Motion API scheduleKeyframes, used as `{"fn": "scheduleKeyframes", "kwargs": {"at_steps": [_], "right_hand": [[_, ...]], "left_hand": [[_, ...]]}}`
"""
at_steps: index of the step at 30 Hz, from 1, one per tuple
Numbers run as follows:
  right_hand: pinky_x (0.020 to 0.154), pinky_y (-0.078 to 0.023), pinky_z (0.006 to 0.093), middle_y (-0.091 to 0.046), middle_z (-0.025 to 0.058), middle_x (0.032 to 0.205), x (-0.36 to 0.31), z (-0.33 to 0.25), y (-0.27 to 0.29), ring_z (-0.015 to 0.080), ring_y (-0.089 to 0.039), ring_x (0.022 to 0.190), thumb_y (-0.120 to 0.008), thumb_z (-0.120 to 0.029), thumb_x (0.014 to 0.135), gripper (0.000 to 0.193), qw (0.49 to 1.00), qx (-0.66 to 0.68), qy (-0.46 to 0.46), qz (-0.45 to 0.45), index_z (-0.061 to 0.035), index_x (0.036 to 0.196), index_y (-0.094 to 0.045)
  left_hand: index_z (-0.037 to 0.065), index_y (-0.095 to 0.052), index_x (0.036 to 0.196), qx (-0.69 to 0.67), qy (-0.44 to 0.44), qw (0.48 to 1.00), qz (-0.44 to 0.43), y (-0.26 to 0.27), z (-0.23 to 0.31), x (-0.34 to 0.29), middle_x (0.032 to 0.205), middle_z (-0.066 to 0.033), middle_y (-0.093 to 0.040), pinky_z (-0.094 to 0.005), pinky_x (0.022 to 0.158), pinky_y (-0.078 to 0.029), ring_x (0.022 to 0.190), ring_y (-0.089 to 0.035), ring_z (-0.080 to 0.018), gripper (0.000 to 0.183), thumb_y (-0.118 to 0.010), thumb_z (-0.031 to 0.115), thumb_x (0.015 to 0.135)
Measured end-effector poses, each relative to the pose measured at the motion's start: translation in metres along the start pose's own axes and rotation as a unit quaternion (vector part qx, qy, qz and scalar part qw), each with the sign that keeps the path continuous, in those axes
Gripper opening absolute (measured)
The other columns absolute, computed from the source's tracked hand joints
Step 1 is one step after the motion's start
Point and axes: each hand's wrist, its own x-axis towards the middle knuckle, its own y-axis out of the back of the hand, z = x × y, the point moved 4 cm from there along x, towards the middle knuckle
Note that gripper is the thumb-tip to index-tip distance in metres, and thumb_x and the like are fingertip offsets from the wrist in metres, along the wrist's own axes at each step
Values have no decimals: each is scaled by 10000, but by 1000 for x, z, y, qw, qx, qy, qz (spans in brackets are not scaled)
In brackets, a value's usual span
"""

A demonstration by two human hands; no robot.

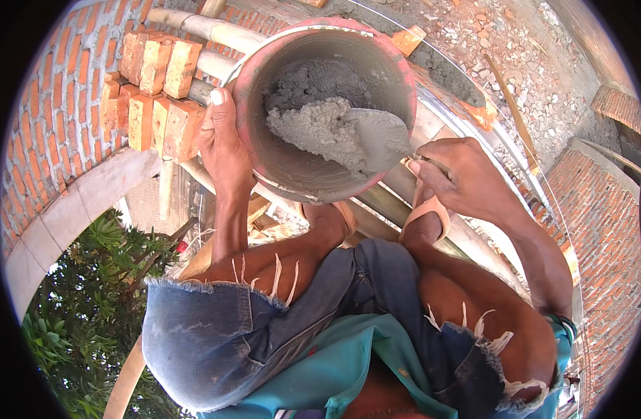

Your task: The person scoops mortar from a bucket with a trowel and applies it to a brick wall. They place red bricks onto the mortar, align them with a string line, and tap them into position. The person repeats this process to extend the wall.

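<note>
Beside stacked orange bricks (157,63), the left hand (227,145) holds the rim of a bucket (397,77) in its grip, while inside it grey mortar (310,129) lies heaped, partly on a trowel (384,142) clasped in the grip of the right hand (467,176).

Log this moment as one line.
Left hand: gripping bucket rim | Right hand: holding trowel | Trowel: blade partly under grey mortar, within bucket mouth | Bricks: stacked left of bucket
</note>
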Motion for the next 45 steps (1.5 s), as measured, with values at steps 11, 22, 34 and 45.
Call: {"fn": "scheduleKeyframes", "kwargs": {"at_steps": [11, 22, 34, 45], "right_hand": [[642, -484, 417, -628, 185, 737, -109, 66, 4, 280, -587, 624, -636, -238, 1024, 296, 981, 110, -74, 139, 41, 948, -701], [746, -566, 465, -693, 181, 934, -155, 229, -1, 356, -685, 813, -655, -260, 992, 263, 859, -206, -282, 375, -7, 1048, -701], [742, -527, 483, -696, 201, 914, -170, 232, -23, 361, -675, 844, -647, -263, 1018, 273, 832, -215, -225, 458, 3, 1051, -699], [693, -491, 505, -634, 270, 741, -83, 223, -16, 464, -628, 708, -559, -263, 1042, 355, 920, 70, -302, 240, 53, 900, -639]], "left_hand": [[-33, -598, 1393, 1, 104, 992, 66, 64, -46, 54, 1325, -153, -662, -366, 1001, -537, 1162, -649, -230, 610, -531, 486, 1078], [-35, -540, 1454, 66, 118, 989, 63, 97, -84, 97, 1402, -136, -623, -365, 1058, -491, 1243, -607, -244, 670, -548, 506, 1058], [-24, -491, 1492, 20, 118, 991, 55, 92, -81, 89, 1451, -131, -583, -367, 1096, -454, 1292, -566, -243, 682, -525, 513, 1072], [-4, -550, 1444, 41, 84, 996, 9, 62, -42, 73, 1369, -130, -630, -371, 1065, -474, 1221, -602, -226, 647, -478, 530, 1087]]}}
